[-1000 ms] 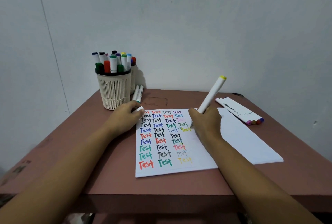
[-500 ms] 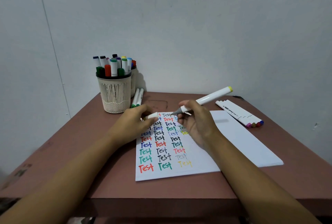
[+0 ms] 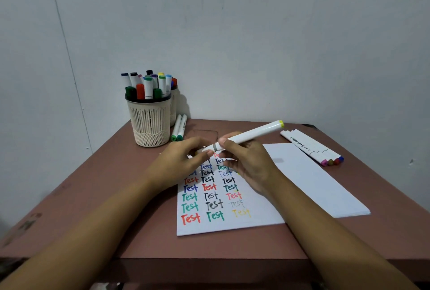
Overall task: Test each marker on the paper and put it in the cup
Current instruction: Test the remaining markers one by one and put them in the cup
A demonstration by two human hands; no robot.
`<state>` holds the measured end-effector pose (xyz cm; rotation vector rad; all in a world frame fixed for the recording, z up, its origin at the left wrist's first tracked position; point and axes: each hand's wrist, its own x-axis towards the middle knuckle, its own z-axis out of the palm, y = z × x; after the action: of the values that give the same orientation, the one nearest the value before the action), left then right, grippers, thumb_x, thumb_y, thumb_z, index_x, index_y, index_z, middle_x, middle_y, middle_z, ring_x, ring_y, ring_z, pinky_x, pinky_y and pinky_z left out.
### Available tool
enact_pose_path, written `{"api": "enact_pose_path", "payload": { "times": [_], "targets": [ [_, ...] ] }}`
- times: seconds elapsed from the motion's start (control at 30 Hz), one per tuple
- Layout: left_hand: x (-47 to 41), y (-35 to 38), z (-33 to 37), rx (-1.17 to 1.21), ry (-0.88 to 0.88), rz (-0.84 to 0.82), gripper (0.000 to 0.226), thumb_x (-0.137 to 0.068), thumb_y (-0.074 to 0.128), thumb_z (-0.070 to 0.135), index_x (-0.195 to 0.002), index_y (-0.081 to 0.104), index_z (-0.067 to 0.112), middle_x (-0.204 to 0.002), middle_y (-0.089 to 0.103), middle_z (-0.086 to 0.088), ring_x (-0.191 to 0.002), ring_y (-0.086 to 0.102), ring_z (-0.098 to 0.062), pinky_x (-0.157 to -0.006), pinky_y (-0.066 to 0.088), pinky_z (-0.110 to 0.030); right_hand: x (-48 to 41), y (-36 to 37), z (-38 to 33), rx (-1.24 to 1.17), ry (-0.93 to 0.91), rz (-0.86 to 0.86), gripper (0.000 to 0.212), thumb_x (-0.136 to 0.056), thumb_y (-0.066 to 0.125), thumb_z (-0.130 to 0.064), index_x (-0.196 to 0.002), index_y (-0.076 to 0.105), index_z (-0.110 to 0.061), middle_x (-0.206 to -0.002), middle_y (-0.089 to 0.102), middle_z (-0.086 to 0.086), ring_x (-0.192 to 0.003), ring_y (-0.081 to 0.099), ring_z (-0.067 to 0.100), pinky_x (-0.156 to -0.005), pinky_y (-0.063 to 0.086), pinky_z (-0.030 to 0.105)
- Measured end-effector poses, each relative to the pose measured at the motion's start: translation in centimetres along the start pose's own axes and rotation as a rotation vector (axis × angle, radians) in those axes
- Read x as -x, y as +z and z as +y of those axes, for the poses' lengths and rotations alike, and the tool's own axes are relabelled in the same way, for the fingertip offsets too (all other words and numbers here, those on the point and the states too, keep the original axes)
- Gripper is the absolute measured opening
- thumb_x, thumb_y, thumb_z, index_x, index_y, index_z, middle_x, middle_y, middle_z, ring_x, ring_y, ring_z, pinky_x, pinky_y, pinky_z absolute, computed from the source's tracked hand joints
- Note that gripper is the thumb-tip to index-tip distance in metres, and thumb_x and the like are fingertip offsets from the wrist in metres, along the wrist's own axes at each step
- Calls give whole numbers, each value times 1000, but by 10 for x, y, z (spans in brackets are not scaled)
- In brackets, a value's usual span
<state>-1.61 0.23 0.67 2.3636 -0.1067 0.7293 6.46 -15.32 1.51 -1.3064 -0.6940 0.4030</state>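
My right hand (image 3: 250, 164) grips a white marker with a yellow end (image 3: 253, 135), held nearly level above the paper. My left hand (image 3: 179, 165) pinches the marker's white cap (image 3: 206, 149) right at the marker's tip end, and the two meet there. Under both hands lies the test paper (image 3: 221, 222), covered with the word "Test" in several colours. The beige mesh cup (image 3: 150, 122) stands at the back left, full of several capped markers.
Two green-ended markers (image 3: 178, 128) lie beside the cup. Several markers (image 3: 311, 146) lie in a row at the back right. A stack of blank paper (image 3: 321, 185) sits right of the test sheet. A second cup (image 3: 174, 103) stands behind the first. The wall is close behind the brown table (image 3: 93, 196).
My right hand lifted the marker off the paper and tipped it nearly flat. My left hand brought the cap from the sheet's corner to the marker's tip.
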Motion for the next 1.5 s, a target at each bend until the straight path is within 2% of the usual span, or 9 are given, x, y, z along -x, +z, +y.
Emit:
{"api": "enact_pose_path", "payload": {
  "times": [0.13,0.6,0.77,0.9,0.97,1.03,1.1,1.23,1.5],
  "targets": [
    [1,1,3,6,43,-29,25,-92,50,32,-110,62,20,-80,64,14,-78,59,5,-65,43,-10,0,-2,0,19,26,-33,13,-88,66,-17,-74,66,-18,-58,44,-2,-53,41,8,-48,31,20],
    [-1,11,12,-57,163,139,31,-91,47,33,-106,65,12,-69,61,3,-66,55,-12,-55,37,-19,-3,0,-3,-141,45,-52,8,-90,59,-8,-82,61,-7,-60,51,3,-50,48,7,-46,41,15],
    [-5,8,14,501,-177,135,8,-85,62,19,-90,68,16,-62,57,12,-56,48,-1,-54,40,-15,-3,2,-8,-163,45,-26,2,-86,64,-14,-85,64,-12,-61,49,1,-52,46,8,-46,39,16],
    [-10,-5,17,991,-379,286,6,-86,57,7,-86,63,9,-65,54,1,-62,48,-8,-50,42,-15,-3,-4,-14,-248,89,137,16,-91,58,-33,-86,55,-18,-66,54,1,-54,49,10,-46,39,19],
    [-12,-16,19,1108,-408,401,9,-88,54,5,-84,60,10,-65,61,0,-63,56,-9,-53,49,-16,-5,-7,-14,-164,78,290,25,-96,45,-44,-95,54,-21,-79,58,2,-68,55,14,-58,45,25],
    [-14,-28,19,1140,-405,499,10,-90,53,4,-84,59,10,-71,66,-1,-68,63,-11,-60,56,-20,-7,-12,-4,203,25,452,32,-101,36,-42,-111,57,-21,-97,58,2,-90,55,17,-80,43,30],
    [-17,-42,18,962,-354,570,7,-91,54,5,-88,58,9,-83,65,-5,-78,65,-14,-66,57,-22,-8,-17,8,654,-70,477,35,-101,38,-32,-121,59,-14,-114,59,6,-110,52,23,-92,38,32],
    [-33,-84,15,384,-209,610,10,-91,55,10,-100,56,8,-92,62,-6,-92,65,-20,-75,57,-29,-9,-22,23,1276,-18,167,35,-99,40,-29,-122,63,-17,-125,57,8,-119,48,28,-95,40,35],
    [-86,-161,35,-106,-108,659,32,-92,48,15,-124,45,7,-103,56,-6,-85,58,-20,-63,47,-25,-6,-20,19,1385,-10,110,37,-99,39,-33,-128,59,-21,-131,54,3,-122,47,23,-99,37,33]
  ]
}}
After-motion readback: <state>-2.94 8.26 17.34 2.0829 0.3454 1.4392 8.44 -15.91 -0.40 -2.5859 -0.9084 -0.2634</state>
